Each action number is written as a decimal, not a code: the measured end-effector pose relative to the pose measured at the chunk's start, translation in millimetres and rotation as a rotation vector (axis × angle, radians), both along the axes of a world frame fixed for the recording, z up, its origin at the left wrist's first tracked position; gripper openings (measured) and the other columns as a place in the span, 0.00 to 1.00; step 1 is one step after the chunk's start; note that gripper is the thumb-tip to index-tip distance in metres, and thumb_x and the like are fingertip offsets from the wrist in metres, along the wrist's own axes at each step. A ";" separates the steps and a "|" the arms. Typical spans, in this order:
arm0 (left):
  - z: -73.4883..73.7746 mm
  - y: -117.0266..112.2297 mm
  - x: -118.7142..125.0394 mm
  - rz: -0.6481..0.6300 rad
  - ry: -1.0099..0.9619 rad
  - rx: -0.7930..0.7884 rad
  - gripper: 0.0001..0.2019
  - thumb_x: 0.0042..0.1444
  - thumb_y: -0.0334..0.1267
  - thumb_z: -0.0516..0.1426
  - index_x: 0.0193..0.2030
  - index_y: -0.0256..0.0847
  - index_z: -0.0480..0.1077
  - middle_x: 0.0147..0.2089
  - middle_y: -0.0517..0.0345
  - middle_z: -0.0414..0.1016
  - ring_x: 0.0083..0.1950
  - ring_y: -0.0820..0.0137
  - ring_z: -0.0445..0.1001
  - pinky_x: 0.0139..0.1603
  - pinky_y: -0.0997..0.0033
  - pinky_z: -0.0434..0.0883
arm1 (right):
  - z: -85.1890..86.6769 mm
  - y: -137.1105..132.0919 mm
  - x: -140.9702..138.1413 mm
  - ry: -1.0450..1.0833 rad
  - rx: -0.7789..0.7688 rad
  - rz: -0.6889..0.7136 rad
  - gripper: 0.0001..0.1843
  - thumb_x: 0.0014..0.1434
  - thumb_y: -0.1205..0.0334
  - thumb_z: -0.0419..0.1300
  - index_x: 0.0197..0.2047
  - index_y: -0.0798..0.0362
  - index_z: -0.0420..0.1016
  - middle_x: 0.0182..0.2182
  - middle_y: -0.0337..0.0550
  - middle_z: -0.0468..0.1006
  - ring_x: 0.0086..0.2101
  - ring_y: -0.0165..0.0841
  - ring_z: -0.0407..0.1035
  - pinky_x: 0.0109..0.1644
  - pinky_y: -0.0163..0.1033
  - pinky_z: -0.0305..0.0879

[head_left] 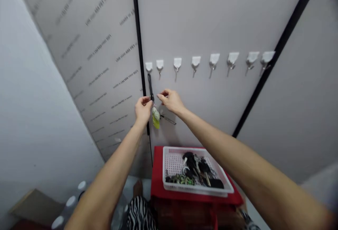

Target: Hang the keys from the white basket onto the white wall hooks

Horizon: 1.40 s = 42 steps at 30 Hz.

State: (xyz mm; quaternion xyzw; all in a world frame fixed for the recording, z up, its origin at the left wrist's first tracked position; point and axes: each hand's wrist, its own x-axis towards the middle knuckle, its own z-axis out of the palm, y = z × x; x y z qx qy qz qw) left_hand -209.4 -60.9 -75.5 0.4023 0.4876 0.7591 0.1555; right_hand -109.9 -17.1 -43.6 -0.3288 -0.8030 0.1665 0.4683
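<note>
A keychain with a black strap (150, 87) hangs against the wall below the leftmost white hook (149, 67). At its lower end are a pale, rounded charm (156, 113), a yellow-green piece (155, 121) and a thin, dark metal piece (168, 119) sticking out to the right. My left hand (143, 110) pinches the keychain around the strap's lower end, with thumb and fingers close together. Just right of the strap, my right hand (172, 101) has bent fingers slightly apart and seems to hold nothing. The exact contact at the left fingertips is too small to make out.
Several more white hooks (195, 61) run rightward along the wall. Below, a white plastic basket (198, 189) of keys and keychains sits on a red box or bag (157, 173). Bottles with white caps (70, 201) stand at lower left, near a brown cardboard piece (37, 207).
</note>
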 end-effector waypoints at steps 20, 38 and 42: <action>-175.3 -50.0 91.6 -0.602 0.911 -0.629 0.10 0.37 0.28 0.50 0.29 0.41 0.64 0.26 0.60 0.65 0.29 0.72 0.62 0.32 0.75 0.58 | -198.6 -63.5 135.2 -0.474 -0.200 -0.045 0.09 0.43 0.67 0.50 0.30 0.54 0.68 0.29 0.42 0.69 0.34 0.31 0.59 0.39 0.36 0.53; -169.3 -45.7 88.6 -0.388 0.337 -0.484 0.07 0.41 0.31 0.48 0.30 0.37 0.62 0.25 0.61 0.60 0.28 0.76 0.60 0.31 0.78 0.59 | -204.1 -49.1 144.3 -0.416 -0.337 -0.142 0.14 0.43 0.67 0.50 0.35 0.56 0.66 0.35 0.44 0.69 0.37 0.31 0.59 0.43 0.35 0.52; -172.4 -44.9 87.0 -0.401 0.258 -0.444 0.06 0.42 0.31 0.48 0.30 0.36 0.61 0.25 0.61 0.60 0.28 0.77 0.60 0.30 0.78 0.59 | -204.8 -49.3 144.7 -0.365 -0.293 -0.173 0.12 0.44 0.67 0.48 0.33 0.56 0.67 0.33 0.45 0.69 0.36 0.32 0.59 0.41 0.36 0.53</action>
